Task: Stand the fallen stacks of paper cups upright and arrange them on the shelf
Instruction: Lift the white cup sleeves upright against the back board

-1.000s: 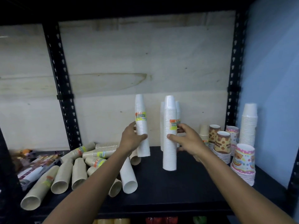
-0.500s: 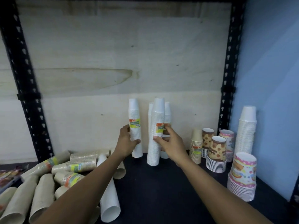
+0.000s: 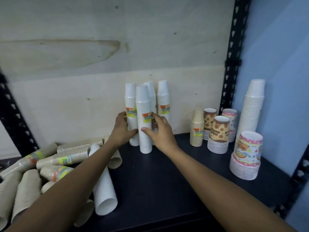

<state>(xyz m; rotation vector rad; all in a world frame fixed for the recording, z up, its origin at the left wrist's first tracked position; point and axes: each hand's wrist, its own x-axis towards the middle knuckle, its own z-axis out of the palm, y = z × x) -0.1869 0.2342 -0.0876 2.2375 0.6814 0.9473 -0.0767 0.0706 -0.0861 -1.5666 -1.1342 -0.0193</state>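
Observation:
Several white cup stacks stand upright at the back of the black shelf (image 3: 167,181). My left hand (image 3: 122,129) grips the leftmost white stack (image 3: 130,104) around its lower half. My right hand (image 3: 158,131) holds the front white stack (image 3: 143,104), thumb on its front and fingers behind it. Both stacks stand on the shelf. Two more white stacks (image 3: 163,97) rise behind them against the wall. A fallen white stack (image 3: 103,190) lies under my left forearm. A heap of fallen tan stacks (image 3: 50,164) covers the shelf's left end.
Upright at the right stand a short tan stack (image 3: 197,129), patterned cup stacks (image 3: 219,133), a tall cream stack (image 3: 253,108) and a colourful stack (image 3: 245,156). Black perforated posts (image 3: 231,56) frame the shelf; a plywood back panel (image 3: 100,56) closes it.
The left stack came down from the air onto the shelf beside the others. Both stacks shifted back toward the wall, close together. The camera moved nearer and to the right.

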